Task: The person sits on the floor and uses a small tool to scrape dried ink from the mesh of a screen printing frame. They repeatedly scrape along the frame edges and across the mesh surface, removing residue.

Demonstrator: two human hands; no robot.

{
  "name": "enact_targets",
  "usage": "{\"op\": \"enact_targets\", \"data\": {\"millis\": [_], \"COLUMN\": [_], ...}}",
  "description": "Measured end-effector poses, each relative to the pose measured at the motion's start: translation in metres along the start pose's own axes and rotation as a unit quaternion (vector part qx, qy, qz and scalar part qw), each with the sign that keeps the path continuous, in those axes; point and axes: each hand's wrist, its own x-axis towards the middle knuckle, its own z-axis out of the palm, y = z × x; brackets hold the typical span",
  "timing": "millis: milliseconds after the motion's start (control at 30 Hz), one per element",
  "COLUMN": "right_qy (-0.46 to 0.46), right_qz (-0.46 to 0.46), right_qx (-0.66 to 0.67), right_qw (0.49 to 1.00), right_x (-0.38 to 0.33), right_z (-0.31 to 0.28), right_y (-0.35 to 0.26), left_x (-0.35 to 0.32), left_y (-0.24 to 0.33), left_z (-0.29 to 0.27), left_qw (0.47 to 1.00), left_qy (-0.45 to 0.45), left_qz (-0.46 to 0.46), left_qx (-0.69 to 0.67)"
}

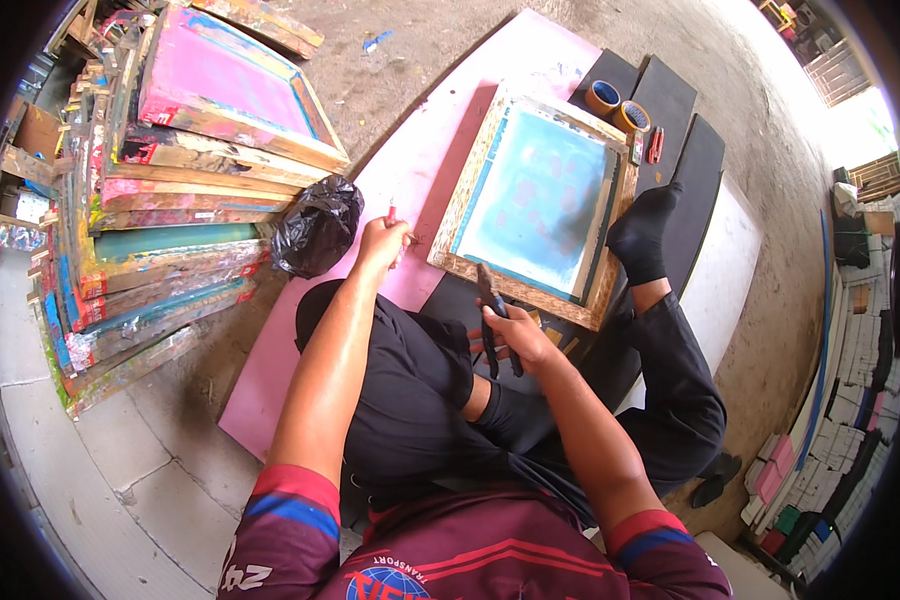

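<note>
My left hand [383, 244] is closed around a slim red-handled tool [393, 213], held upright over the pink sheet; its exact kind is too small to tell. In my right hand [518, 337] is a pair of dark pliers [488, 290], jaws pointing away from me over the near edge of the wooden frame. That screen frame [610, 290] lies tilted between my hands and my foot, with light blue mesh [540, 190] marked by faint pinkish patches. To the left of my left hand sits a crumpled black plastic bag [320, 225].
Paint-stained frames [185, 180] stand stacked at the left. Two tape rolls [602, 98] and a red cutter [656, 145] lie beyond the screen frame on black sheets [685, 170]. My socked foot [645, 235] rests at its right side. Piled sheets [840, 400] line the far right.
</note>
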Motion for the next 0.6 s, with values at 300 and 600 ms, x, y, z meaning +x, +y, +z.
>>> {"op": "enact_targets", "data": {"millis": [300, 600], "right_qy": [0.005, -0.033], "right_qz": [0.060, 0.084], "right_qx": [0.031, -0.006], "right_qw": [0.998, 0.996], "right_x": [-0.018, -0.013], "right_z": [-0.043, -0.062], "right_y": [0.024, 0.020], "left_x": [0.008, 0.008], "left_y": [0.001, 0.000], "left_z": [-0.004, -0.005], "left_qw": [0.996, 0.996], "left_qy": [0.085, 0.084], "left_qz": [-0.015, -0.022], "left_qx": [-0.011, 0.002]}}
